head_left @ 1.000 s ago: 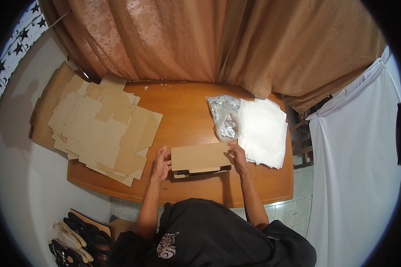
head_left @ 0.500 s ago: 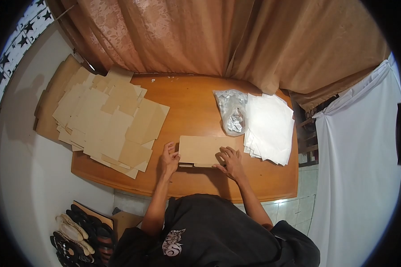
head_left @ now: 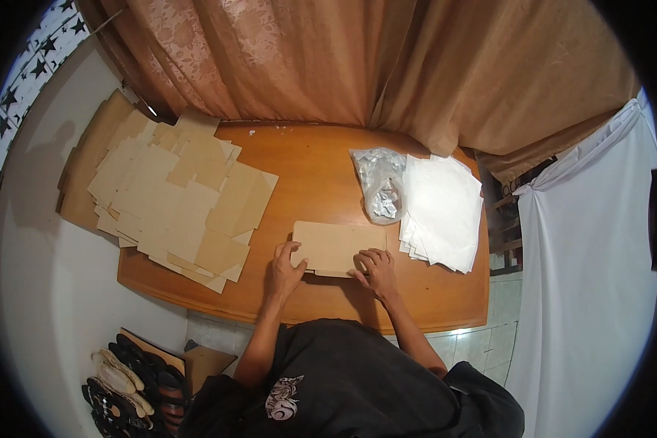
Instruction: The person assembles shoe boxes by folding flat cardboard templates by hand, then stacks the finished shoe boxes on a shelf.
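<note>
A small flat cardboard box (head_left: pixel 337 244) with its lid down lies near the front edge of the wooden table. My left hand (head_left: pixel 287 269) grips its front left corner, thumb at the front side and fingers curled round the left end. At the other end, my right hand (head_left: pixel 377 271) has bent fingers over the top and the thumb against the front edge. Part of the box's right end is hidden under those fingers.
Flat cardboard blanks (head_left: pixel 164 197) are piled on the table's left side. Toward the right stand a clear plastic bag (head_left: pixel 384 191) with silvery packets and a stack of white paper sheets (head_left: pixel 442 208). Footwear (head_left: pixel 128 383) sits on the floor at lower left.
My left hand has shifted right and closed around the box's front left corner. The dark gap along the front edge has narrowed. My right hand stays at the right end, fingers more bent.
</note>
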`<state>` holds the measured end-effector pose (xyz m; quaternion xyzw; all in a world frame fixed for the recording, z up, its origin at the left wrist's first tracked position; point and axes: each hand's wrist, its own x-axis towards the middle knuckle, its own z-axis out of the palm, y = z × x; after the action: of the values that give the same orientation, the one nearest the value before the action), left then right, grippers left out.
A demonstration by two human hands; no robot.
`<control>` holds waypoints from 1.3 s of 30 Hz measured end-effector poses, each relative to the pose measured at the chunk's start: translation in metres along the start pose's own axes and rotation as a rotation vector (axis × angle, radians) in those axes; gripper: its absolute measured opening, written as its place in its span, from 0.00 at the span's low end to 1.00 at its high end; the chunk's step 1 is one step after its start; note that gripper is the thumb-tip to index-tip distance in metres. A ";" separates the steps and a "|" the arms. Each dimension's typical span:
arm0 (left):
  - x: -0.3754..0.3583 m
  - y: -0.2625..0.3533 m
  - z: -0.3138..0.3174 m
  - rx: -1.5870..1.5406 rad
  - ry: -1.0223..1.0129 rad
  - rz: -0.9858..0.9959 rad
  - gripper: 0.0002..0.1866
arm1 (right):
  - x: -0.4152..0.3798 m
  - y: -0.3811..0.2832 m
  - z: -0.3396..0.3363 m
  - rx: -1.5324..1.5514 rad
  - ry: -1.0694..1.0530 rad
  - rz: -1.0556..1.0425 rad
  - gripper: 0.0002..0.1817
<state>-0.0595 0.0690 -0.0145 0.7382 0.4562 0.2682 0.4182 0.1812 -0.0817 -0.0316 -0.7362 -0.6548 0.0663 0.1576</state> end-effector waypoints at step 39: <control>-0.021 0.000 0.019 0.105 0.128 -0.209 0.25 | 0.005 0.016 0.008 0.556 0.359 0.616 0.36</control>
<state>-0.0537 0.0426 -0.0245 0.6890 0.5699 0.2453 0.3747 0.1945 -0.0773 -0.0437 -0.8263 -0.3246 0.1548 0.4335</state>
